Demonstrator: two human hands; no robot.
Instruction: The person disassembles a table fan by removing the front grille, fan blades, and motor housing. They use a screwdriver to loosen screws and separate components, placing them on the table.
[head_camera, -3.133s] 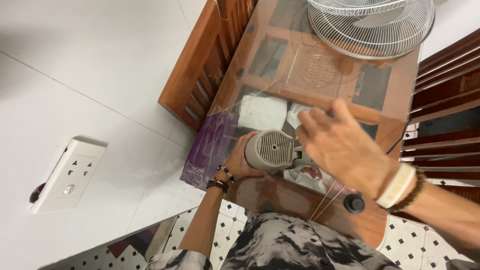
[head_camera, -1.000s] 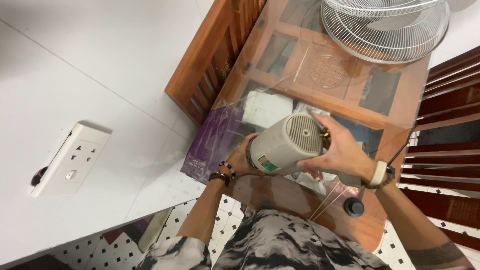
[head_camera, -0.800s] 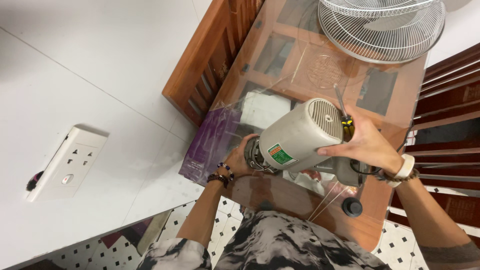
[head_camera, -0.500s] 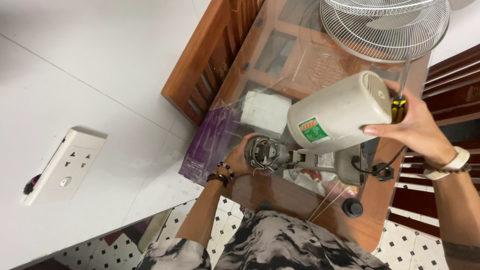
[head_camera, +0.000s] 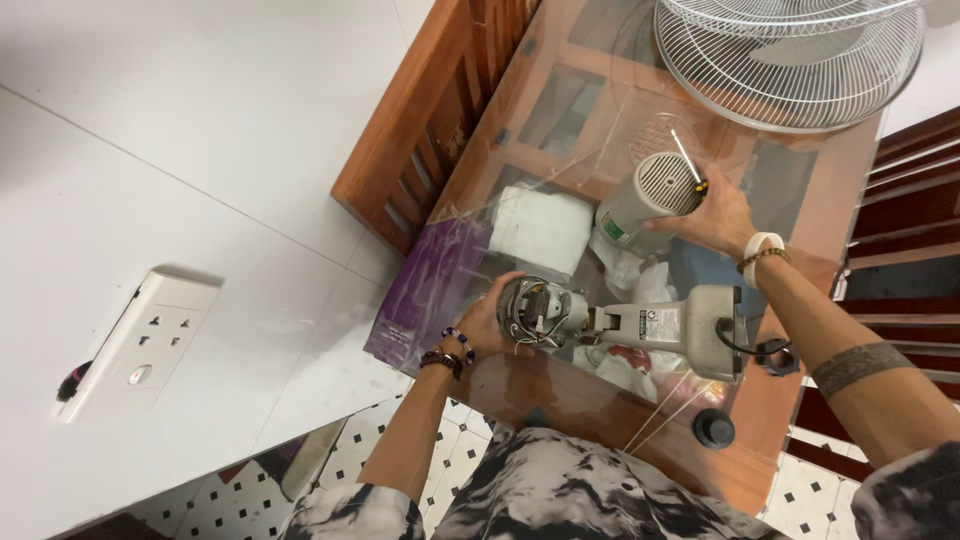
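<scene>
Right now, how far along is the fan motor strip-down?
Done: the grey rear cover is off, leaving the motor bare on the fan body, and the wire guards lie detached at the table's far end. In hand: the right hand sets the cover on the glass table while gripping a screwdriver; the left hand steadies the motor. Left: the exposed motor itself looks untouched.

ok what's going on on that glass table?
A person has a fan in pieces. The left hand steadies the exposed metal fan motor on the glass-topped wooden table. The right hand, also holding a screwdriver, rests the grey plastic motor cover on the table below the white wire fan guard.
</scene>
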